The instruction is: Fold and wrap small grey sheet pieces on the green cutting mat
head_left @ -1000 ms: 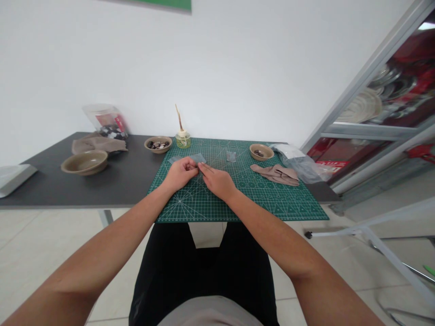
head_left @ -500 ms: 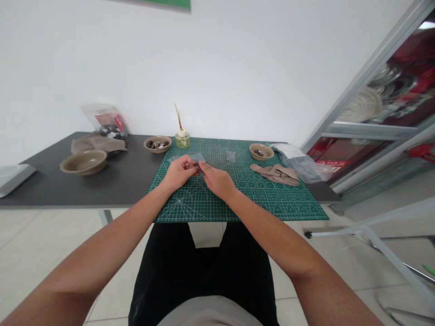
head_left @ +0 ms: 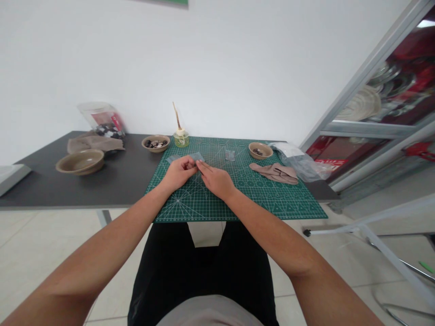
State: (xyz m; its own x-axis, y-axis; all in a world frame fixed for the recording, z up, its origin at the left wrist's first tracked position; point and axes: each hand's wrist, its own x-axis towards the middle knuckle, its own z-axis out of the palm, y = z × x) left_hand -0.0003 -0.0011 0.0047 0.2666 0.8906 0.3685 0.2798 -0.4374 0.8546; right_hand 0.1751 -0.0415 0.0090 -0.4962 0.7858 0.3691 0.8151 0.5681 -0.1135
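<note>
Hands together at bag [head_left: 199, 156] on mat [head_left: 238, 199].
L hand [head_left: 178, 173] curled, tips at bag's near edge; can't tell if it's pinching. R hand [head_left: 215, 181] fingers straight, tips touching L's. Bag lies flat, mid-mat toward the far edge; bowl [head_left: 155, 148] & jar [head_left: 181, 139] behind it, cloth [head_left: 273, 173] off to the right.

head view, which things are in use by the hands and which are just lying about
In use: left hand, right hand, clear packet at their fingertips, mat.
Lying about: button bowl, empty bowl, jar, cloth, small bowl, plastic bag.
</note>
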